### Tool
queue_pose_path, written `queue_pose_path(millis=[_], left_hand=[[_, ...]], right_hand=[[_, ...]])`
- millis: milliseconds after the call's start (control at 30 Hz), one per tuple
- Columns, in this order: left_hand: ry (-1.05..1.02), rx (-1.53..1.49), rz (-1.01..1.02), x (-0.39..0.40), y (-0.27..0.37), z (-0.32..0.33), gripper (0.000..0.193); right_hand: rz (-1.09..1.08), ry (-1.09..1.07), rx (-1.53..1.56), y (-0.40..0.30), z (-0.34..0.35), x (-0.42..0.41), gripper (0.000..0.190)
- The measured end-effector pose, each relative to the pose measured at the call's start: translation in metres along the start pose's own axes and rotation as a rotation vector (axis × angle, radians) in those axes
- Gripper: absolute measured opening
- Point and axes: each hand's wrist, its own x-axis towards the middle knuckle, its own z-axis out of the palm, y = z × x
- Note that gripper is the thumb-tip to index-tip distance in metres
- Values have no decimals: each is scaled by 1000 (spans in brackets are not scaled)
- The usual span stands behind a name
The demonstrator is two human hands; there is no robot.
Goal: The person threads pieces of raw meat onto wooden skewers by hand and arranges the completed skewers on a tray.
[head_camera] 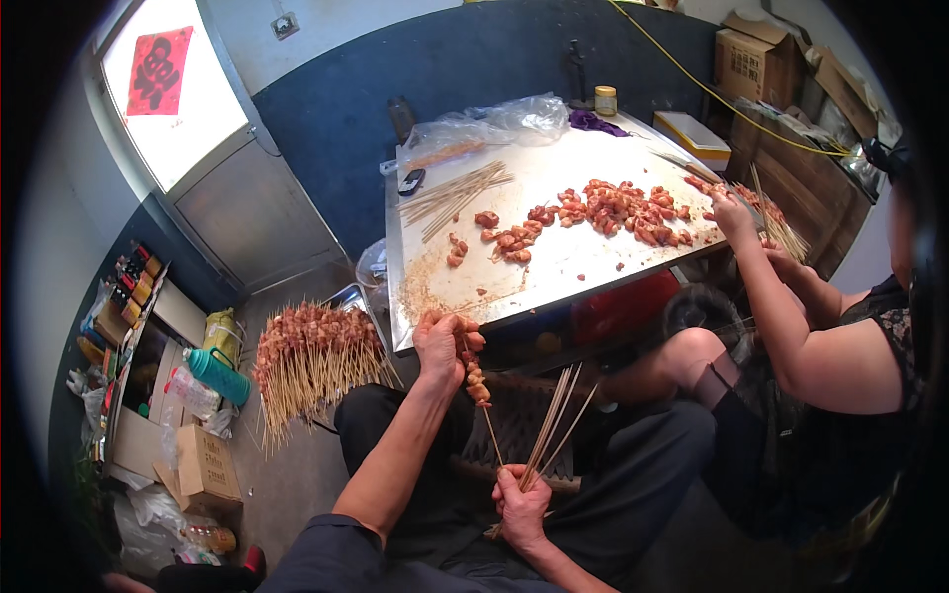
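My left hand (442, 346) is closed around meat at the upper end of a wooden skewer, just off the table's near corner. Several meat pieces (477, 387) are threaded on that skewer below the fingers. Its bare lower end runs down to my right hand (521, 504), which also grips a bundle of bare wooden skewers (552, 422) pointing up. Raw meat pieces (630, 211) lie heaped and scattered on the white-topped table (549, 296). Further bare skewers (460, 196) rest near its left side. Loaded meat skewers (319, 348) are piled on a metal tray at lower left.
To the right, a seated person (830, 348) holds meat and skewers near another loaded pile. Clear plastic sheeting (511, 122), a mobile phone (411, 182) and a lidded jar (606, 101) are on the table. A teal flask (219, 374) and a cardboard box (207, 467) stand at left.
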Motion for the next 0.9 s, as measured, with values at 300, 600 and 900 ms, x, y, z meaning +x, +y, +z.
queue_pose_path(millis=[300, 600, 900], left_hand=[[1, -39, -36, -5, -11, -8, 12], [-87, -35, -63, -16, -19, -14, 10], [-249, -40, -173, -18, 4, -11, 4]], right_hand=[[2, 4, 1, 5, 1, -8, 8], [32, 11, 51, 1, -2, -4, 9], [17, -19, 82, -6, -2, 8, 8]])
